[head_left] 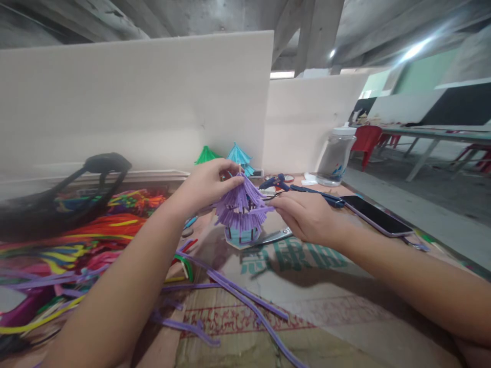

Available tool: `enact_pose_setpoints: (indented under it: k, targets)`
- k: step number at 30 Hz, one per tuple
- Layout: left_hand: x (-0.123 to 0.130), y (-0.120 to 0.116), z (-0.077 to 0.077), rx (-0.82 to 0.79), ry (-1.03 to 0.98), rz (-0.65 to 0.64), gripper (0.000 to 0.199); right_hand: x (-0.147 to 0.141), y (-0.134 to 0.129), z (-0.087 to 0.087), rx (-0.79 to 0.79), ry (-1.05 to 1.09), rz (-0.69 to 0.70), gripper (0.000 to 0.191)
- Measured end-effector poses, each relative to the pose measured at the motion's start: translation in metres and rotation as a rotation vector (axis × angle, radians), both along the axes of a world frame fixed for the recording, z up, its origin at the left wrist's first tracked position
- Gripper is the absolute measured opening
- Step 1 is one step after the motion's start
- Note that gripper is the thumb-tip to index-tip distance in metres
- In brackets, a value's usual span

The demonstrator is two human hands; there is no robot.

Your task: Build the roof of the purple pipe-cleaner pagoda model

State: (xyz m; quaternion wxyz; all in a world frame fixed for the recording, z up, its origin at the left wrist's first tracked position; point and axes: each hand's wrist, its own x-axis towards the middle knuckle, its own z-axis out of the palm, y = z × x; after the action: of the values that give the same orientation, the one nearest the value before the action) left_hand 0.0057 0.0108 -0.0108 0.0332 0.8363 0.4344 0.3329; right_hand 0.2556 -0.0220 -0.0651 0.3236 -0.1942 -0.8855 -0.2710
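A small tiered pavilion with purple pipe-cleaner roofs and a pale blue base stands upright on the printed sheet. My left hand has its fingers closed round the top of the upper purple roof. On the right side, my right hand pinches the end of a short purple strip at the lower roof's edge. Metal scissors lie beside the base. Behind the pavilion are a light blue roofed model and a green one.
Coloured pipe cleaners pile up at the left, near a black object. Loose purple strips cross the front. A glue gun, phone and clear bottle lie or stand right, with white boards behind.
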Motion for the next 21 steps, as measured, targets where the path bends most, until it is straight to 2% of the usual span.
enact_pose_setpoints:
  k: [3,7,8,12,14,17,21]
  targets:
    - [-0.002,-0.003,0.004,0.022,-0.045,0.018,0.033,-0.001,0.001,-0.001,-0.014,0.064,-0.041,0.023]
    - [-0.004,-0.017,0.016,0.146,-0.145,0.108,0.031,-0.003,-0.001,0.000,-0.110,0.167,-0.114,0.028]
    - [-0.004,-0.022,0.019,0.150,-0.139,0.090,0.031,-0.003,-0.003,0.001,-0.135,0.183,-0.129,0.029]
    - [0.004,-0.035,0.021,0.123,-0.001,-0.172,0.025,-0.005,-0.011,0.006,-0.284,0.223,-0.150,0.030]
    - [0.008,-0.038,0.019,0.136,0.051,-0.261,0.023,-0.006,-0.015,0.009,-0.376,0.234,-0.128,0.029]
    - [0.012,-0.039,0.017,0.166,0.075,-0.297,0.022,-0.008,-0.020,0.013,-0.459,0.240,-0.094,0.027]
    - [0.011,-0.040,0.018,0.167,0.064,-0.276,0.025,-0.008,-0.022,0.015,-0.445,0.256,-0.057,0.024]
